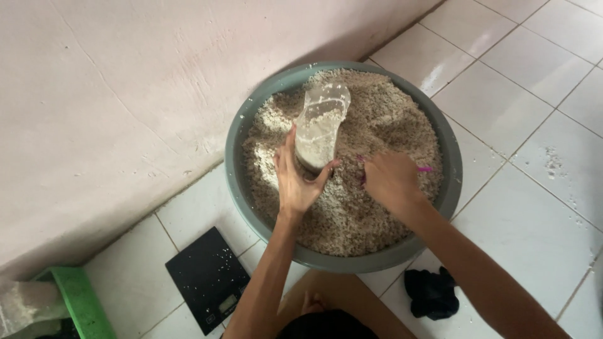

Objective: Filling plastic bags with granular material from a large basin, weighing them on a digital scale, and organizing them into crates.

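Half-full, the soft clear bag sags heavily; my left hand fingers wrap its base, right hand fingers closed on a pink scoop.

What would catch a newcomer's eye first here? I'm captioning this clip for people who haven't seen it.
The big grey basin heaped with pale crumbly grain fills the middle of the tiled floor. Over it, the left hand grips a clear plastic bag partly filled with grain, while the right hand holds a pink tool. A black kitchen scale lies lower left.
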